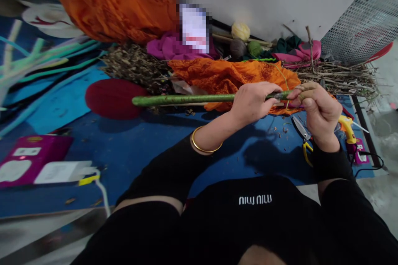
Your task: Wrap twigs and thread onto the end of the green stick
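Note:
A long stick wrapped in green yarn lies level in front of me, its free end pointing left. My left hand, with a gold bangle at the wrist, is closed around the stick near its right end. My right hand is closed in a pinch on the stick's very tip, where a thin green thread runs off. Both hands hover above a blue mat.
Orange cloth lies behind the stick, with a heap of dry twigs at the right. Scissors and a yellow glue gun lie under my right hand. Yarn balls, a dark red ball and a magenta box lie about.

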Action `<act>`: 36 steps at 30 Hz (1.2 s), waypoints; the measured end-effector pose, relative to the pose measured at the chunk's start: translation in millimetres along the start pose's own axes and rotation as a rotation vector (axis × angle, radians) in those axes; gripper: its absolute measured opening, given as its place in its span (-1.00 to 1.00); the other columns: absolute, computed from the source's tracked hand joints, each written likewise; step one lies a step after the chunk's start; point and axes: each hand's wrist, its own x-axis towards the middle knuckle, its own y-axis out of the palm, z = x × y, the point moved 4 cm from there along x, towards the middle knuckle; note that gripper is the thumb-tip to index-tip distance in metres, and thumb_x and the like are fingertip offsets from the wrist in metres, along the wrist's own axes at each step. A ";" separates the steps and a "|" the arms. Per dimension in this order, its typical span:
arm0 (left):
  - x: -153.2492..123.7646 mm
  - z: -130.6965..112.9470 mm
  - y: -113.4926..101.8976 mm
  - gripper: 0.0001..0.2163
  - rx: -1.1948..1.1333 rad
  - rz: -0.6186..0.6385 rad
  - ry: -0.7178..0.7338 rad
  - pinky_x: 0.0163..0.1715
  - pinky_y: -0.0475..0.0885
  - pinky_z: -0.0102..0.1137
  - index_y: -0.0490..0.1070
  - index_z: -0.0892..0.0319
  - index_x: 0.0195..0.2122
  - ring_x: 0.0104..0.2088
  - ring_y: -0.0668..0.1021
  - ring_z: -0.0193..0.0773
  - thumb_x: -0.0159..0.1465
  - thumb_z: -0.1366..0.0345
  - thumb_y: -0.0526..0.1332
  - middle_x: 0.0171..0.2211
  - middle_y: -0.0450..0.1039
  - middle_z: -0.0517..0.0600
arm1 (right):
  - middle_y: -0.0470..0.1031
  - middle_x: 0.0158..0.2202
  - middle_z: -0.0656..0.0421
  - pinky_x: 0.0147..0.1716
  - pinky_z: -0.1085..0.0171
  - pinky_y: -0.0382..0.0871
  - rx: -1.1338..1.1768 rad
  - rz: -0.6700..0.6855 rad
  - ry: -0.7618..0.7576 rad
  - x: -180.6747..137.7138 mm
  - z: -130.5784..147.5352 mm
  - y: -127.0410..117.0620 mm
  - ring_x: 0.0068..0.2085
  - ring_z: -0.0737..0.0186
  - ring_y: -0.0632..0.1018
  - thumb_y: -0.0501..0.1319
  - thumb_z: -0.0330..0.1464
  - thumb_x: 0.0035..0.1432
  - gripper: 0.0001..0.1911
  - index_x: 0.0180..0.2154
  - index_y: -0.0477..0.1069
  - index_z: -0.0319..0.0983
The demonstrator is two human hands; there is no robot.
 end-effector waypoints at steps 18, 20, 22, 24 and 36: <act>-10.0 -1.8 11.0 -0.66 0.138 -0.136 0.211 -0.07 0.57 -0.33 0.56 0.18 0.16 -0.08 0.74 -0.13 0.37 0.41 0.26 0.00 0.72 0.06 | 0.60 -0.05 0.13 0.16 0.01 0.55 -0.054 0.133 0.153 7.6 -32.8 2.7 0.02 0.12 0.63 0.14 -0.08 0.49 -0.57 -0.41 0.46 -0.14; -11.2 -1.2 13.2 -0.69 0.154 -0.156 0.253 -0.10 0.56 -0.35 0.58 0.14 0.15 -0.11 0.74 -0.16 0.41 0.39 0.24 -0.02 0.73 0.03 | 0.60 -0.04 0.12 0.14 0.02 0.55 -0.056 0.148 0.180 7.4 -34.7 2.5 0.02 0.11 0.63 0.14 -0.05 0.48 -0.55 -0.41 0.46 -0.14; -11.6 -0.2 14.5 -0.72 0.156 -0.167 0.271 -0.13 0.55 -0.37 0.60 0.13 0.12 -0.13 0.73 -0.17 0.43 0.37 0.23 -0.06 0.73 0.03 | 0.60 -0.04 0.11 0.13 0.01 0.55 -0.040 0.154 0.207 7.2 -34.2 2.5 0.03 0.09 0.62 0.16 -0.04 0.46 -0.54 -0.42 0.48 -0.14; -11.3 0.4 13.8 -0.73 0.139 -0.162 0.260 -0.13 0.55 -0.37 0.61 0.15 0.10 -0.13 0.73 -0.17 0.44 0.37 0.23 -0.07 0.73 0.04 | 0.60 -0.05 0.11 0.13 0.01 0.55 -0.005 0.123 0.236 7.6 -30.9 0.1 0.04 0.08 0.63 0.21 -0.05 0.44 -0.57 -0.42 0.50 -0.14; -6.8 -7.2 -4.7 -0.68 0.042 -0.066 0.092 -0.05 0.56 -0.34 0.62 0.11 0.12 -0.04 0.71 -0.15 0.39 0.36 0.24 -0.03 0.72 0.03 | 0.60 -0.39 0.27 -0.54 0.29 0.37 0.535 0.003 0.620 16.7 -83.6 -70.4 -0.63 0.54 0.32 0.42 -0.13 0.19 -0.67 -0.47 0.40 -0.12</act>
